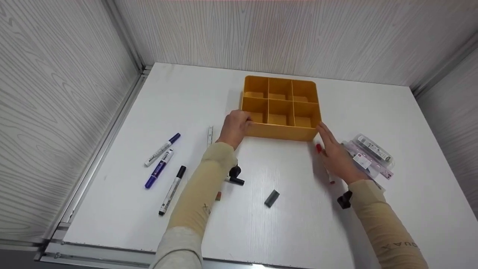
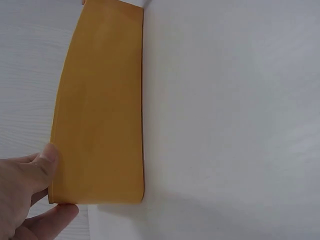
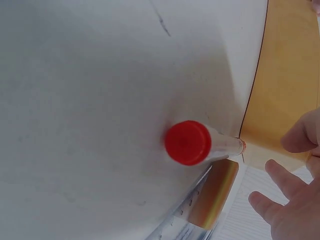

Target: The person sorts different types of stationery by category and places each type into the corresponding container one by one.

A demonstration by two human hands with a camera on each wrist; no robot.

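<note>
A yellow-orange organizer box (image 1: 282, 131) with several compartments rests toward the back of the white table, and no contents show in it. My left hand (image 1: 235, 127) grips its front left corner; in the left wrist view the thumb (image 2: 47, 157) lies against the front wall and a finger is beyond the corner. My right hand (image 1: 336, 157) is at the front right corner, fingers fairly straight, their tips touching the box. Beside that hand lies a marker with a red cap (image 1: 319, 148), partly hidden by it. In the right wrist view the red cap (image 3: 188, 143) points at the camera.
Left on the table lie a white marker with purple cap (image 1: 160, 152), a purple marker (image 1: 159, 169) and a black-capped marker (image 1: 172, 191). A dark grey cylinder-like piece (image 1: 272, 198) is front centre. Clear plastic packages (image 1: 373, 147) lie right. My left arm partly covers another black-capped marker (image 1: 236, 181).
</note>
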